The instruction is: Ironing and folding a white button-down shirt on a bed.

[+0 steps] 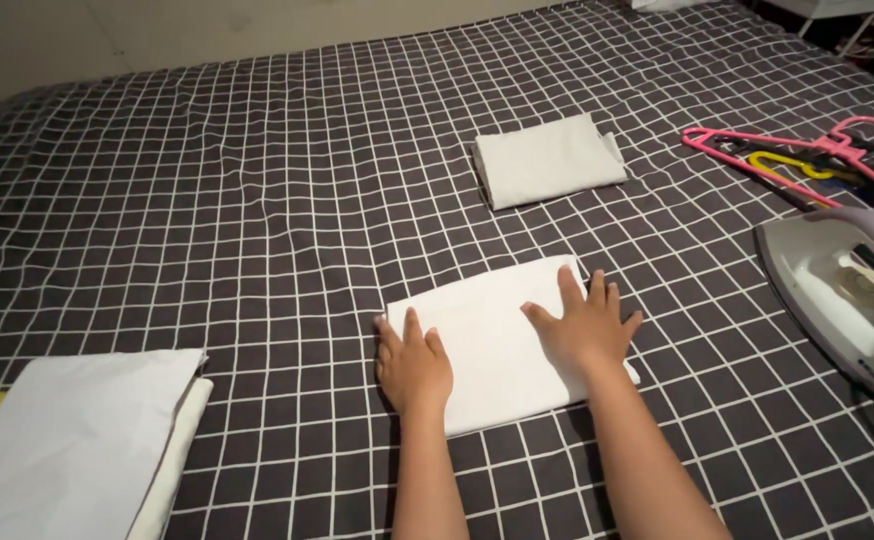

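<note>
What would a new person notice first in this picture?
Both hands, the left hand and the right hand, lie flat on a folded white cloth in the middle of the grid-patterned sheet. Pink hangers and an iron lie at the right.

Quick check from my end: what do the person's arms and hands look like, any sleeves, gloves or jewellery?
Both forearms are bare as far as the picture shows: no sleeves in view. The left hand and right hand have no gloves. No rings, watch or bracelets show on the fingers or wrists. The nails look short and unpainted, though they are small in the view.
</note>
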